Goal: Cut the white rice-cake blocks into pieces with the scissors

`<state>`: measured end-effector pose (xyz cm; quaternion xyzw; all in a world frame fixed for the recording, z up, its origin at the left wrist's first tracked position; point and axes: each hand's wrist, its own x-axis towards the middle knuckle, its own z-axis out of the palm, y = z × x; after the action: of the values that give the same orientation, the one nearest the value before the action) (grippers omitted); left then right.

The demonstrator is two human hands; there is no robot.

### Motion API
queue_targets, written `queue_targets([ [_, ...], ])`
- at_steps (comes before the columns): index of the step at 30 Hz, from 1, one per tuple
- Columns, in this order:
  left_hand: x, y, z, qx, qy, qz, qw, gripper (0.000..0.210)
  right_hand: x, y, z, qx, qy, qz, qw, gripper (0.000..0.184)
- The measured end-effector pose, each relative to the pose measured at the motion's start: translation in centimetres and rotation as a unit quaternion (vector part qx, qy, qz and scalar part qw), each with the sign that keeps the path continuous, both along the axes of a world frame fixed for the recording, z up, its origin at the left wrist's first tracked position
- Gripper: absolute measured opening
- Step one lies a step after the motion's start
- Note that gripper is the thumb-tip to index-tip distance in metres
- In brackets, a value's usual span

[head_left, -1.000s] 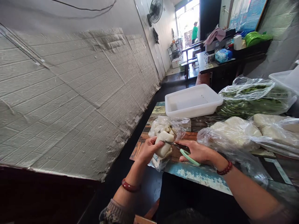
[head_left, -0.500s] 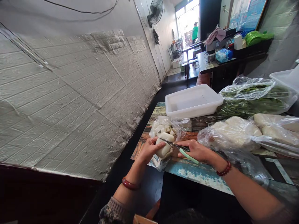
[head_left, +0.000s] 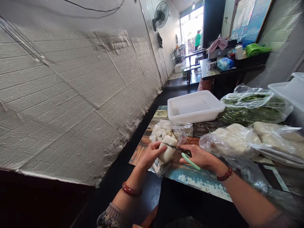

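Note:
My left hand (head_left: pixel 152 154) is closed on the near left side of a smooth, rounded white lump (head_left: pixel 167 154) that looks like dough. In my right hand (head_left: pixel 196 155) are scissors (head_left: pixel 190 161) with a pale green handle, the handles spread apart. Their dark, thin blades reach left across the top of the lump, close to my left fingertips. Just behind and beneath the lump sits a clear plastic bag (head_left: pixel 184 129) with white cut pieces (head_left: pixel 163 130) in it. The lump's underside is hidden.
A white plastic tub (head_left: pixel 196 117) stands at the back of the patterned table (head_left: pixel 199 185). To its right lies a bag of green leaves (head_left: pixel 251 109). Nearer are bags of pale lumps (head_left: pixel 235 139). A brick-patterned wall (head_left: pixel 78 120) runs along the left. Far off stands a person in green (head_left: pixel 197 39).
The camera view has shifted slightly. The scissors' green handle has swung a little, and the blades still lie across the white lump. Both hands keep their hold.

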<state>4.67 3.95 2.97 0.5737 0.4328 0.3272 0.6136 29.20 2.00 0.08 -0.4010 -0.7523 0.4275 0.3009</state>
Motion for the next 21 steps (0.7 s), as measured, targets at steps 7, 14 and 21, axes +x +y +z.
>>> queue_targets([
  [7, 0.0, 0.1, 0.4, -0.005, 0.009, 0.009, 1.000, 0.039, -0.2, 0.1, 0.3, -0.027, -0.008, 0.015, 1.000, 0.053],
  [14, -0.7, 0.0, -0.2, -0.017, -0.013, 0.019, 1.000, 0.040, -0.7, 0.0, 0.0, -0.026, 0.051, 0.073, 0.996, 0.042],
  [21, -1.0, 0.3, -0.9, -0.018, 0.003, 0.023, 1.000, 0.040, -1.1, 0.1, -0.6, -0.055, 0.045, 0.056, 0.996, 0.048],
])
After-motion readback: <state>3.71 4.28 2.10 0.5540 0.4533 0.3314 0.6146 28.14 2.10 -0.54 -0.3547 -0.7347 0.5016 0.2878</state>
